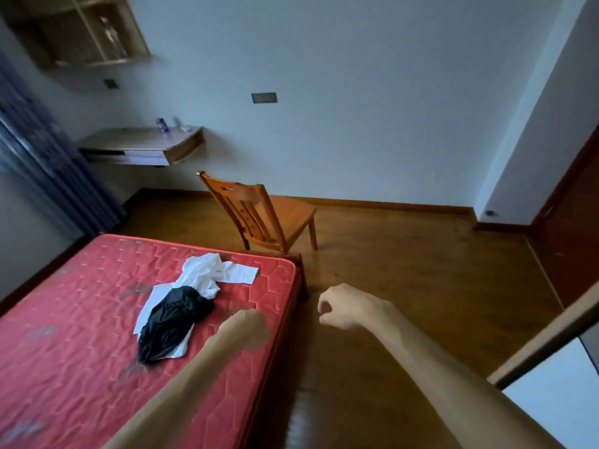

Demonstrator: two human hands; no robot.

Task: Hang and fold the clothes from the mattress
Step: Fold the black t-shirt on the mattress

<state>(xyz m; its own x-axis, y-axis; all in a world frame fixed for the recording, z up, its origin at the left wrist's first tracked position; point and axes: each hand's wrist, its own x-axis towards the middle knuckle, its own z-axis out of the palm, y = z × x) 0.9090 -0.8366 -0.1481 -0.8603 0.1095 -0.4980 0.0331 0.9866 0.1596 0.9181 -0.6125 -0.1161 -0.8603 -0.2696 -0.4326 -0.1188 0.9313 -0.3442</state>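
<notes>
A red quilted mattress (81, 319) fills the lower left. On it lies a crumpled white garment (207, 273) with a black garment (171, 325) heaped across its near part. My left hand (248, 325) is blurred and hovers over the mattress just right of the black garment, holding nothing that I can see; its fingers are too smeared to read. My right hand (343, 306) hangs over the floor beside the mattress edge, fingers loosely curled and empty.
A wooden chair (259, 215) stands on the wooden floor (421, 286) just beyond the mattress's far corner. A wall-mounted shelf (146, 145) carries small items at the back left. Dark curtains (32, 157) hang at left. A door (570, 228) is at right.
</notes>
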